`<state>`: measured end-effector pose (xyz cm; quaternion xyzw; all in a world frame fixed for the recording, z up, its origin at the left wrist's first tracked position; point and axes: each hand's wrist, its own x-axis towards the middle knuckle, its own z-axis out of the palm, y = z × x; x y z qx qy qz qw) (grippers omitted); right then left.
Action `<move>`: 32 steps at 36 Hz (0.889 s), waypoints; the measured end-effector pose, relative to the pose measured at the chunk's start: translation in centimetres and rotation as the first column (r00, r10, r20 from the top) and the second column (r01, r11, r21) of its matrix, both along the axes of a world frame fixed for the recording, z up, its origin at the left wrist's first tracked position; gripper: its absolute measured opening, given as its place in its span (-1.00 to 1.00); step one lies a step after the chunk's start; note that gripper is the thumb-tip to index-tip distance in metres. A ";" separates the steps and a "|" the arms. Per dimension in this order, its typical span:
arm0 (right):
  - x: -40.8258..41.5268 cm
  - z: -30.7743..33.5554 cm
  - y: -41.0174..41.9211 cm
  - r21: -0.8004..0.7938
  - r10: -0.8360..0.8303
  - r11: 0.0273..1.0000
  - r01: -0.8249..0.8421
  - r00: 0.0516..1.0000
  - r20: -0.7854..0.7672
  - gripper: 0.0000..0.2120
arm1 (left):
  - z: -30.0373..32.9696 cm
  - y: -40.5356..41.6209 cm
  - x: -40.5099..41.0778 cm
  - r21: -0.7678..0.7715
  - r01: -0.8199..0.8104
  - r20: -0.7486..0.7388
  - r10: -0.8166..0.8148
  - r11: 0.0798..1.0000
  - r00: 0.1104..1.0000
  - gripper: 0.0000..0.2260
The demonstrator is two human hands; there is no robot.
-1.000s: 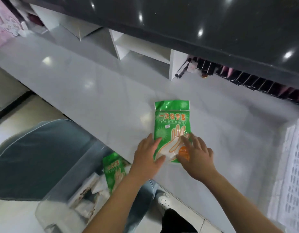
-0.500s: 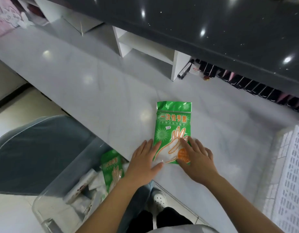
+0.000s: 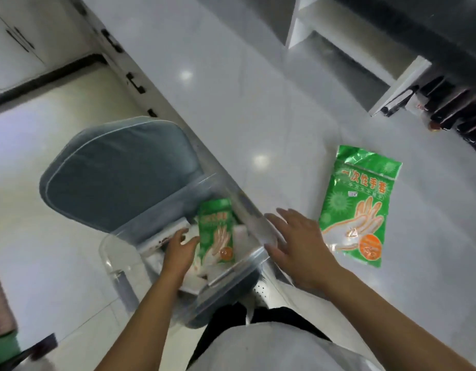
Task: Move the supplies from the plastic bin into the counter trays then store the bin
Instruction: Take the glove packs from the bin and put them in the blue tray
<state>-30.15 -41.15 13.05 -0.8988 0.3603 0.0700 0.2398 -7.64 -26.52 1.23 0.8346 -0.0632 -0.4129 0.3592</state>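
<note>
- Both hands have left the green glove packet (image 3: 358, 210) that they were flattening on the white counter (image 3: 231, 103) a moment ago; it now lies alone there, face up, well to the right of the counter's edge.
- The left hand (image 3: 178, 253) has dropped into the clear plastic bin (image 3: 119, 253) below the counter, fingers spread and loosely bent, just beside a second green glove packet (image 3: 216, 234) that stands tilted among white supplies. Whether the fingertips already touch that packet is hard to tell through the blur; nothing is gripped yet.
- The right hand (image 3: 298, 245) hovers over the counter's edge and the bin's near rim, fingers spread wide, holding nothing.
- Judged from this, one packet is out and the next pick is beginning. The first packet sits on bare counter, not in a tray, so the move is only part done and the bin is far from ready to store.
- Around the work: a grey-blue seat cushion (image 3: 119, 172) just behind the bin, white open shelving (image 3: 365, 57) at the back of the counter, and a row of dark bottles (image 3: 456, 111) at the right under the black upper ledge.
- In the way: the bin sits low, tucked under the counter's lip, so a lifted packet must clear that edge and the bin's rim. The loose white items crowding the packet could come up with it.
</note>
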 end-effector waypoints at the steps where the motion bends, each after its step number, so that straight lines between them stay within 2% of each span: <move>1: 0.8 -0.8 0.0 -0.001 0.024 1.000 -0.024 0.999 -0.048 -0.38 | -1.4 0.9 0.7 0.067 0.012 -0.034 -0.010 0.998 0.999 -0.59; 4: 2.4 -2.9 -0.4 -0.078 0.050 0.995 -0.059 0.992 -0.113 -0.34 | -5.4 2.5 1.8 0.171 0.016 -0.150 0.010 0.985 0.989 -0.57; 8: 4.3 -4.6 -1.9 -0.170 0.003 0.985 -0.008 1.000 -0.027 -0.39 | -9.6 1.7 2.1 0.225 0.034 -0.243 0.022 0.974 0.970 -0.59; 11: 5.5 -5.8 -3.4 -0.240 -0.001 0.971 0.006 1.000 0.018 -0.39 | -12.6 -0.1 2.4 0.233 0.084 -0.273 -0.018 0.969 0.962 -0.70; 15: 6.3 -7.3 -4.4 -0.306 -0.017 0.951 0.041 0.997 0.080 -0.40 | -16.5 -2.6 3.1 0.250 0.122 -0.312 -0.039 0.961 0.949 -0.64; 20: 6.3 -8.4 -4.4 -0.391 -0.019 0.917 0.079 0.988 0.155 -0.42 | -20.4 -5.2 4.1 0.277 0.041 -0.321 0.052 0.960 0.946 -0.57; 25: 6.4 -8.6 -4.6 -0.400 -0.019 0.909 0.115 0.971 0.237 -0.46 | -22.0 -5.9 4.7 0.286 0.044 -0.257 0.032 0.957 0.966 -0.68; 30: 6.4 -8.5 -4.6 -0.388 -0.028 0.914 0.124 0.970 0.243 -0.49 | -21.6 -5.3 5.1 0.300 0.065 -0.284 0.024 0.952 0.959 -0.73; 32: 6.5 -8.4 -4.6 -0.383 -0.029 0.916 0.123 0.970 0.242 -0.49 | -20.9 -4.8 5.3 0.288 0.027 -0.314 0.068 0.957 0.947 -0.70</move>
